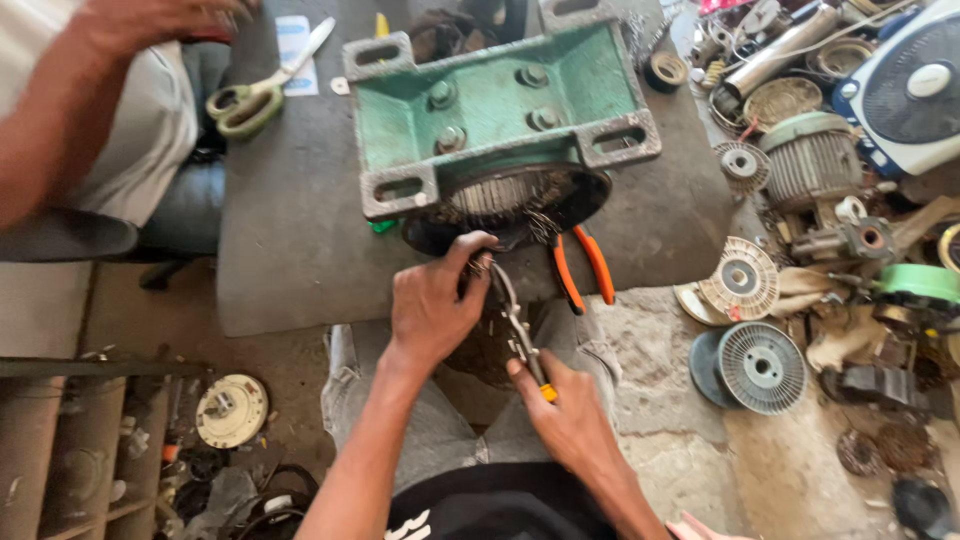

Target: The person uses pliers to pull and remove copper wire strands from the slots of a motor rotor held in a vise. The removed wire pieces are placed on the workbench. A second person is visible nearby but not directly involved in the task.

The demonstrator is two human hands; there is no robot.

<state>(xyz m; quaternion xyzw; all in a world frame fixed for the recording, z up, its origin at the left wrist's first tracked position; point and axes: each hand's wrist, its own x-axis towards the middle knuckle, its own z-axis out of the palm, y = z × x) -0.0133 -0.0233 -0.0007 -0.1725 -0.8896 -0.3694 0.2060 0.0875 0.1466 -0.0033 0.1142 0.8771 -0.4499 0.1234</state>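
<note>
At frame centre, the left hand (432, 305) curls its fingers (470, 250) around wires under the green motor (495, 110), while the right hand (570, 415) grips pliers (515, 325) closed tight.

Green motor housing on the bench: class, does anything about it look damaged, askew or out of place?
The green motor housing lies base-up, and frayed copper windings spill from its open end. The left hand grips strands there; the right hand holds pliers to them. Orange-handled pliers overhang the bench edge.

A green motor housing (497, 105) with grey lugs, orange-handled pliers (583, 266), pale green scissors (262, 88).
</note>
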